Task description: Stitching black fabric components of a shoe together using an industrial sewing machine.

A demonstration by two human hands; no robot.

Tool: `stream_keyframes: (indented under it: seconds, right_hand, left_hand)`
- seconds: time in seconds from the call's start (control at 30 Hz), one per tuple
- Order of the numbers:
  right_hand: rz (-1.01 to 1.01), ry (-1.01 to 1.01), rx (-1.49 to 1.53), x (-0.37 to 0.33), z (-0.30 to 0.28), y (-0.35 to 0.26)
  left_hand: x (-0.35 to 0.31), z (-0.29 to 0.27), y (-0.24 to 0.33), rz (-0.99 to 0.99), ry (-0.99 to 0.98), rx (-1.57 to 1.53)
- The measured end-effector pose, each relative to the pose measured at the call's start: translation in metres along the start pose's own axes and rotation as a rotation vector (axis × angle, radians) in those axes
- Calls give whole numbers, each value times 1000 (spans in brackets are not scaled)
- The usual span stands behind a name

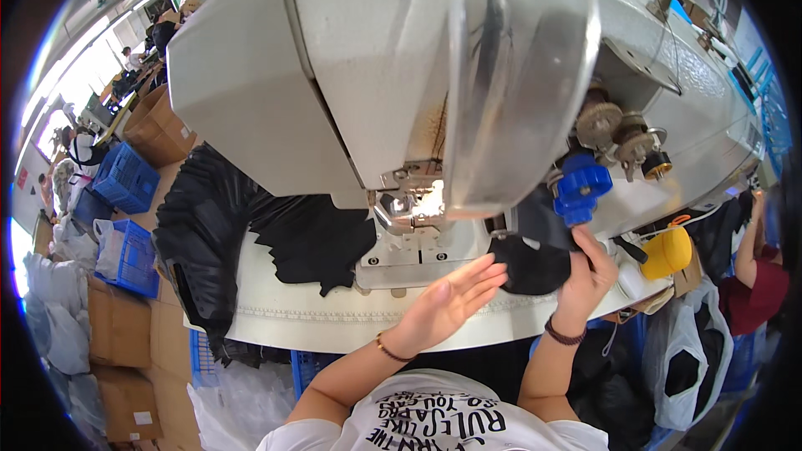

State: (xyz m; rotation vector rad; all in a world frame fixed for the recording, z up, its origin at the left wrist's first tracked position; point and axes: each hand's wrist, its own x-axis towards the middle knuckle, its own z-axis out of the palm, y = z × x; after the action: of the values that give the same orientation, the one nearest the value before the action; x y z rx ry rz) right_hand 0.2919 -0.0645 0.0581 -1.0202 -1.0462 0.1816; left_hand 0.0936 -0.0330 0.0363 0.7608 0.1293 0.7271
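Note:
Right of the sewing machine's needle area, a rounded black fabric piece [533, 269] lies on the pale machine bed [292, 317]. My right hand [587, 271] grips its right edge, just below a blue knob [581, 188]; the fingertips are partly hidden. My left hand [455, 299] is open, its fingers stretched toward the piece's left edge and holding nothing. The metal presser foot and plate [409, 255] sit in front of both hands. Left of the plate, a run of black pieces [313, 238] joins a large overlapping pile [200, 234] that hangs over the bed's edge.
The grey machine head [368, 58] with a clear guard [522, 58] fills the space above my hands. A yellow container [667, 252] stands at right, near plastic bags [689, 359]. Blue crates [129, 259] and cardboard boxes [121, 321] line the left floor. Other people work farther off.

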Motion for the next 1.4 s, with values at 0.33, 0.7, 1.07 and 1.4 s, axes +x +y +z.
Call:
stream_keyframes:
  seconds: [0.33,0.7,1.07,1.4]
  right_hand:
    - [250,-111,364,-78,-35,20]
    - [809,-637,190,-107,10,18]
    - [876,-900,1052,-73,128,-50]
    - [697,-1533,559,-169,342,-19]
  left_hand:
    - [-1,40,2,133,140,-303]
    - [-65,32,17,576,464,284]
    - [-175,-35,55,833,-104,-286]
    - [-308,-138,118,1093,1613,220]
